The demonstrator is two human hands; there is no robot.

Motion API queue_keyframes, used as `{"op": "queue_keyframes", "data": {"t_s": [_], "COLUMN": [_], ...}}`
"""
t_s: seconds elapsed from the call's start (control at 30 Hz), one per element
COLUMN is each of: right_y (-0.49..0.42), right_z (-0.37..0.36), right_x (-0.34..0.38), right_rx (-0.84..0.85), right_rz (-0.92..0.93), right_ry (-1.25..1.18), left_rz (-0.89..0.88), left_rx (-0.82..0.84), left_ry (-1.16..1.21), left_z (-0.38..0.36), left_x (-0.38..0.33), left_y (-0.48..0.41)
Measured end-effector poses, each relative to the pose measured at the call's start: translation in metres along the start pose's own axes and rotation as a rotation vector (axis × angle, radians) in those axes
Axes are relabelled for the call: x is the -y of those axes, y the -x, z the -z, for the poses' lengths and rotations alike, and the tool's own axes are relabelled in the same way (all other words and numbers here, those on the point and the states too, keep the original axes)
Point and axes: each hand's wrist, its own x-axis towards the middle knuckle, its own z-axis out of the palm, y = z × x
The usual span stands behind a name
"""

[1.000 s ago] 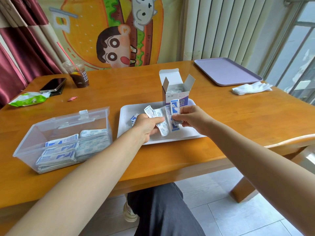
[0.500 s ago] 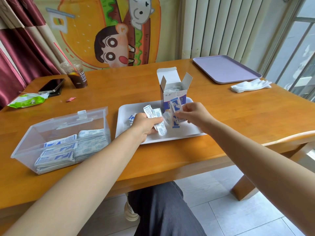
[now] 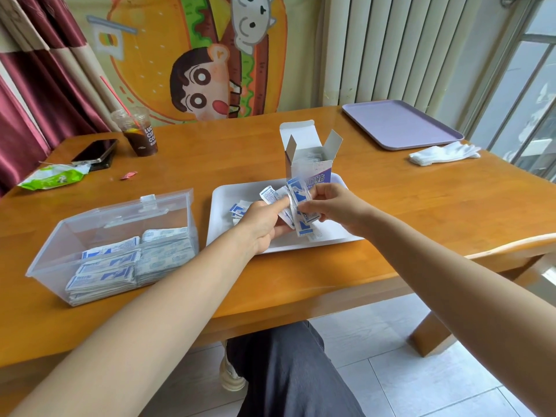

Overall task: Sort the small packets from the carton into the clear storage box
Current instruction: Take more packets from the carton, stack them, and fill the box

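An open white and blue carton (image 3: 310, 159) stands upright at the back of a white tray (image 3: 329, 234). Over the tray, my left hand (image 3: 261, 221) holds a fan of several small white and blue packets (image 3: 272, 195). My right hand (image 3: 334, 204) pinches more packets (image 3: 302, 216) and brings them against the left hand's bunch. A few loose packets (image 3: 237, 210) lie on the tray behind my left hand. The clear storage box (image 3: 99, 224) sits to the left, lid up, with stacks of packets (image 3: 129, 263) in its bottom.
A lilac tray (image 3: 400, 124) and white gloves (image 3: 442, 153) lie at the back right. An iced drink cup (image 3: 137, 130), a phone (image 3: 94, 150) and a green wrapper (image 3: 52, 176) sit at the back left. My knee is below the table's near edge.
My right hand has lifted its packets off the tray and moved them left against the bunch in my left hand. The left hand's finger now stretches along its packets.
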Motion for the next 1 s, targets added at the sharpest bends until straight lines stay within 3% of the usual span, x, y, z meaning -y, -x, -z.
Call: {"op": "queue_keyframes", "data": {"t_s": [0.33, 0.5, 0.73, 0.93, 1.0], "right_y": [0.003, -0.001, -0.004, 0.007, 0.006], "right_z": [0.014, 0.024, 0.014, 0.02, 0.017], "right_x": [-0.005, -0.01, -0.009, 0.005, 0.005], "right_rx": [-0.077, -0.152, -0.103, 0.014, 0.088], "right_rz": [-0.046, -0.115, -0.167, -0.117, -0.119], "right_ry": [-0.034, 0.075, 0.218, -0.117, -0.108], "left_rz": [-0.005, -0.02, 0.003, -0.007, -0.018], "left_rx": [-0.092, -0.193, -0.152, -0.142, -0.126], "left_ry": [-0.111, -0.164, -0.24, -0.327, -0.27], "left_z": [0.001, 0.014, 0.013, 0.008, 0.002], "left_x": [-0.003, -0.005, -0.005, 0.0, 0.0], "left_y": [-0.001, -0.001, 0.002, -0.004, -0.002]}}
